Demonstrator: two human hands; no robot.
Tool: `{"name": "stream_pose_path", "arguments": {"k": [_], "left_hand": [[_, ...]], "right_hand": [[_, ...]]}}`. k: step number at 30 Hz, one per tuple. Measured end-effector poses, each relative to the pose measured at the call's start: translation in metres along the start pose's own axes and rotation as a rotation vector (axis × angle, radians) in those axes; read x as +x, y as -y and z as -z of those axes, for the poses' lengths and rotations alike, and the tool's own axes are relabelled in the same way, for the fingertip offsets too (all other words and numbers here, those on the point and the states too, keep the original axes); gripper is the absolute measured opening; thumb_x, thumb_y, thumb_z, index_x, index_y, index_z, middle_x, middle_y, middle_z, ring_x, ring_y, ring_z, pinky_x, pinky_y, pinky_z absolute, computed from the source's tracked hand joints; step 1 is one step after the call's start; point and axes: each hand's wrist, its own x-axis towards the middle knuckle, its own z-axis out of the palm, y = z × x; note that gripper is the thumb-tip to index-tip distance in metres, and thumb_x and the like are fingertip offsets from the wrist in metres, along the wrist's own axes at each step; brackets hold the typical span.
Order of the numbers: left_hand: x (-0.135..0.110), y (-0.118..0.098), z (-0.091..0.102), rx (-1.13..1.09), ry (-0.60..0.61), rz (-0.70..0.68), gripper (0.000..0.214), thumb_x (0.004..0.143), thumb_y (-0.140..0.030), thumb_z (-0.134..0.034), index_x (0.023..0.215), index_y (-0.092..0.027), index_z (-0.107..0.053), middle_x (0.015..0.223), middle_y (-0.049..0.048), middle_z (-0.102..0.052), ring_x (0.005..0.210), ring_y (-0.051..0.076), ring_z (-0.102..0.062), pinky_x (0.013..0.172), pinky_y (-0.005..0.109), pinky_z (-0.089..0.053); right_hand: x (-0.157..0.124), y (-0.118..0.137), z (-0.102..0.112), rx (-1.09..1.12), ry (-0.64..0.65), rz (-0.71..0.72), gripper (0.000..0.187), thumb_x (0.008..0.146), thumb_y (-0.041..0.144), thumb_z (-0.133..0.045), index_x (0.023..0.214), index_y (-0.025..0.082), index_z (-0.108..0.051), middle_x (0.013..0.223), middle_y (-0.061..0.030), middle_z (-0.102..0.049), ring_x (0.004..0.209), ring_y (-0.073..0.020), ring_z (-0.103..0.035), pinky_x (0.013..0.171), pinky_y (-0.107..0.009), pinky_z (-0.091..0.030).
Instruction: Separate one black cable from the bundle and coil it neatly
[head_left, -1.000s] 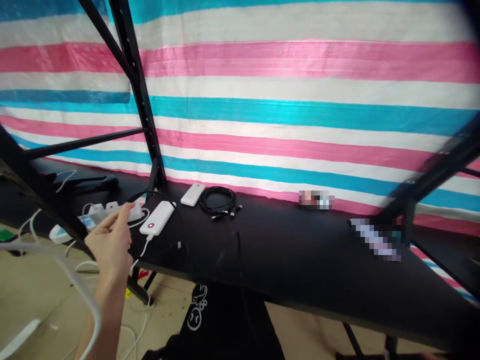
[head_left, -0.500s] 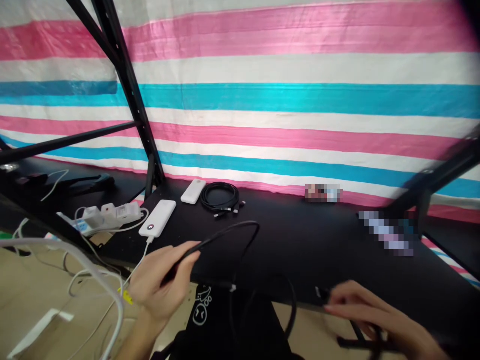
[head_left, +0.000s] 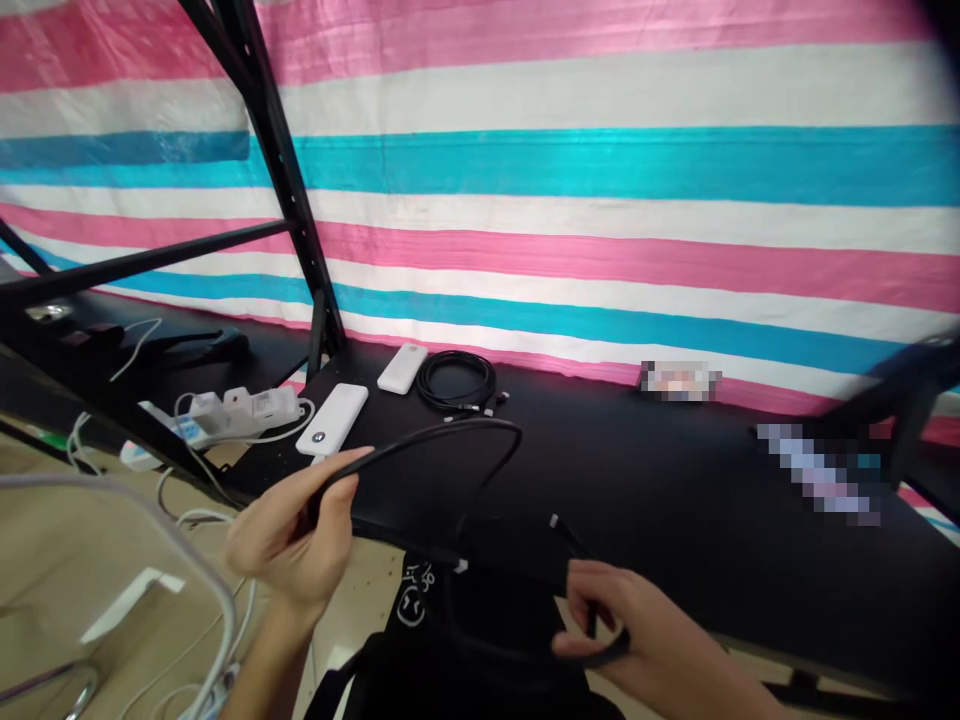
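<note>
My left hand (head_left: 300,545) is closed on a black cable (head_left: 450,428), which arcs up from its thumb and fingertips and hangs down toward my lap. A light-coloured tie or connector shows on the hanging part, too small to name. My right hand (head_left: 622,625) has its fingers curled round another stretch of the same black cable, with one plug end (head_left: 559,524) sticking up beyond the fingers. Behind the left hand lies a white power bank (head_left: 334,418) with a small round display. Farther back are a second white power bank (head_left: 403,368) and a coiled black cable (head_left: 457,380).
A power strip (head_left: 202,420) with white chargers and tangled white cords is at the left edge of the black shelf (head_left: 645,480). Black metal posts (head_left: 289,180) frame it, with a striped tarp (head_left: 570,160) behind. Two blurred-out items lie at the right.
My right hand has moved left and inward, and the plug end now points up from it. The left hand has shifted slightly left, still gripping the cable. The camera view has shifted a little.
</note>
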Motion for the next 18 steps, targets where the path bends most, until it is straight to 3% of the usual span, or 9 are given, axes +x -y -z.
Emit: {"name": "stream_pose_path", "arguments": {"k": [3,5,8,11,15,18], "left_hand": [[0.009,0.007,-0.011,0.015,-0.060,-0.082,0.010,0.079,-0.020,-0.065,0.082,-0.024,-0.074,0.065,-0.0038,-0.073,0.050,0.011,-0.061,0.049,0.022,-0.045],[0.015,0.010,-0.017,0.035,0.040,-0.023,0.008,0.080,-0.024,-0.065,0.081,-0.023,-0.073,0.061,-0.0047,-0.070,0.053,0.012,-0.063,0.055,0.023,-0.049],[0.021,0.009,-0.022,-0.042,0.159,0.075,0.010,0.082,-0.027,-0.062,0.077,-0.024,-0.070,0.048,-0.0080,-0.058,0.045,0.009,-0.055,0.050,0.020,-0.045],[0.024,-0.001,-0.029,-0.190,0.346,0.041,0.015,0.083,-0.026,-0.059,0.070,-0.024,-0.065,0.050,-0.0082,-0.058,0.044,0.007,-0.053,0.048,0.017,-0.044],[0.017,-0.026,-0.040,-0.393,0.594,-0.009,0.015,0.085,-0.025,-0.057,0.073,-0.024,-0.066,0.070,-0.0041,-0.071,0.062,0.011,-0.066,0.059,0.016,-0.052],[0.005,-0.046,-0.047,-0.493,0.779,0.006,0.019,0.089,-0.025,-0.050,0.084,-0.026,-0.068,0.082,-0.0007,-0.074,0.074,0.013,-0.070,0.067,0.017,-0.054]], "right_hand": [[-0.005,0.002,0.023,0.111,0.019,-0.018,0.044,0.069,0.034,-0.079,0.061,0.022,-0.037,0.064,0.0056,-0.050,0.056,-0.0101,-0.044,0.048,-0.020,-0.035],[-0.010,0.006,0.037,0.182,-0.009,-0.013,0.052,0.057,0.032,-0.086,0.063,0.022,-0.036,0.069,0.0056,-0.050,0.060,-0.0102,-0.044,0.048,-0.020,-0.035],[-0.017,0.015,0.049,0.222,-0.065,0.017,0.057,0.045,0.030,-0.092,0.069,0.023,-0.040,0.076,0.0057,-0.051,0.064,-0.0107,-0.043,0.051,-0.019,-0.036],[-0.019,0.022,0.052,0.241,-0.092,0.028,0.046,0.056,0.029,-0.088,0.071,0.023,-0.044,0.075,0.0068,-0.051,0.062,-0.0093,-0.043,0.051,-0.017,-0.037],[-0.015,0.027,0.046,0.135,-0.153,-0.014,0.033,0.065,0.028,-0.082,0.069,0.022,-0.050,0.061,0.0086,-0.050,0.053,-0.0077,-0.043,0.046,-0.016,-0.033],[-0.012,0.028,0.038,-0.025,-0.314,0.011,0.028,0.072,0.030,-0.078,0.068,0.021,-0.052,0.054,0.0086,-0.055,0.047,-0.0071,-0.049,0.045,-0.017,-0.032]]}}
